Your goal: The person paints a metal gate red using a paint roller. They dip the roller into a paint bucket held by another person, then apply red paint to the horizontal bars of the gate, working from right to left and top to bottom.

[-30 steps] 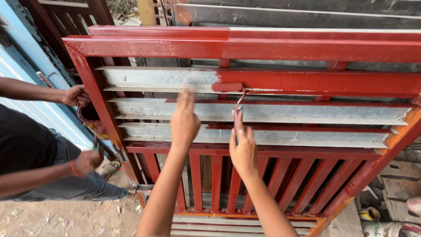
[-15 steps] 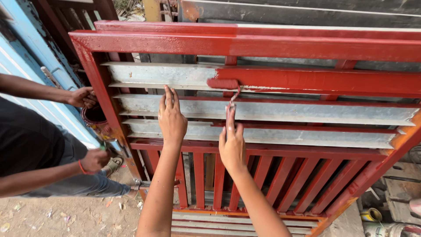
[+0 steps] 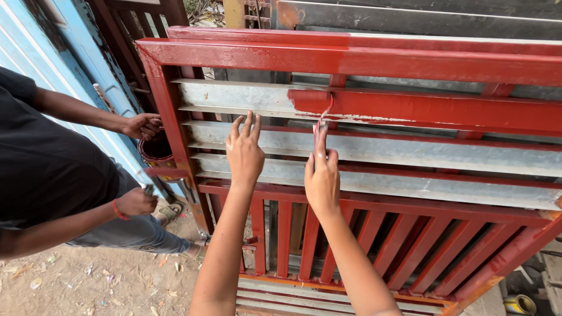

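My right hand (image 3: 321,178) is closed around the handle of a thin paintbrush (image 3: 319,131), thumb and fingers pinching it upright, while my left hand (image 3: 244,151) lies flat and open-fingered against a bare grey slat (image 3: 410,149) of the metal gate (image 3: 351,58), holding nothing. Since a second ago both hands have slid a little leftward and the brush has drawn down off the half-painted slat (image 3: 421,111), its bristles now just touching the lower edge where red meets a ragged white line. I judge that stroke to be finishing, with the grey stretch to the left of the red not yet covered. To my left, a co-worker's hand (image 3: 142,126) grips a small paint tin (image 3: 157,153) beside the gate's upright, and their other hand (image 3: 134,202) holds something small I cannot make out. Farther off stand a blue door (image 3: 70,64) and more metal frames.
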The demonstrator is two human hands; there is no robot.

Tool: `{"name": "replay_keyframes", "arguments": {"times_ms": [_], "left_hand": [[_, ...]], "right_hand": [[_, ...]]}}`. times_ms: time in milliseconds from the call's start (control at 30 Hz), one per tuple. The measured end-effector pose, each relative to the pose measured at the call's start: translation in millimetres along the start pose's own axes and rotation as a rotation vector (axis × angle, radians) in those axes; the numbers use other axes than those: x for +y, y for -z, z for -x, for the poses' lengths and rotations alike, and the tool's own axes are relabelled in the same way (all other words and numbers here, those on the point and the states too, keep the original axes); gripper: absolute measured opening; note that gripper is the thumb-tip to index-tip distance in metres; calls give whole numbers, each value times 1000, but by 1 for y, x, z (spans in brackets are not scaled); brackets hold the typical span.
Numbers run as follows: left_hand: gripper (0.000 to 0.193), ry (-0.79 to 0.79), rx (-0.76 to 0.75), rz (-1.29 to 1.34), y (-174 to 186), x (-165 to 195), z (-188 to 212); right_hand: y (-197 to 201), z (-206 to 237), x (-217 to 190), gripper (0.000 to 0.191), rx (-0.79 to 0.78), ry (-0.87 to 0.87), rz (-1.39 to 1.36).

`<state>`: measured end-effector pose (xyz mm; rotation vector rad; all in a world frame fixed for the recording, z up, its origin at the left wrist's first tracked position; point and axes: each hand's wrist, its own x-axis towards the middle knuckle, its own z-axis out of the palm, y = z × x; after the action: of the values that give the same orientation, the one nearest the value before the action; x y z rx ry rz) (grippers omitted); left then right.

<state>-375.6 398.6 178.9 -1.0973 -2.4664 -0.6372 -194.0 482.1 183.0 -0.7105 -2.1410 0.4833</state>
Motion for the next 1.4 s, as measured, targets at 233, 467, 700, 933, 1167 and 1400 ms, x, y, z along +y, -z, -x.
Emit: {"name": "replay_keyframes", "arguments": {"times_ms": [233, 467, 700, 933, 1167, 1400], "left_hand": [[73, 99, 70, -53, 8, -65, -16], [86, 87, 30, -239, 9, -97, -12], [93, 76, -47, -173, 11, -108, -6], [94, 38, -48, -275, -5, -124, 18], [94, 19, -76, -217, -22, -135, 22], [94, 52, -126, -86, -6, -128, 14]], "right_hand": [[-10, 6, -21, 72, -145, -114, 80], [-33, -7, -43, 72, -110, -134, 57], [-42, 0, -73, 70, -173, -165, 139], [-49, -12, -97, 69, -326, -270, 218], [-60, -23, -121, 69, -238, -165, 148], [-53, -12, -121, 68, -383, -156, 192]]}}
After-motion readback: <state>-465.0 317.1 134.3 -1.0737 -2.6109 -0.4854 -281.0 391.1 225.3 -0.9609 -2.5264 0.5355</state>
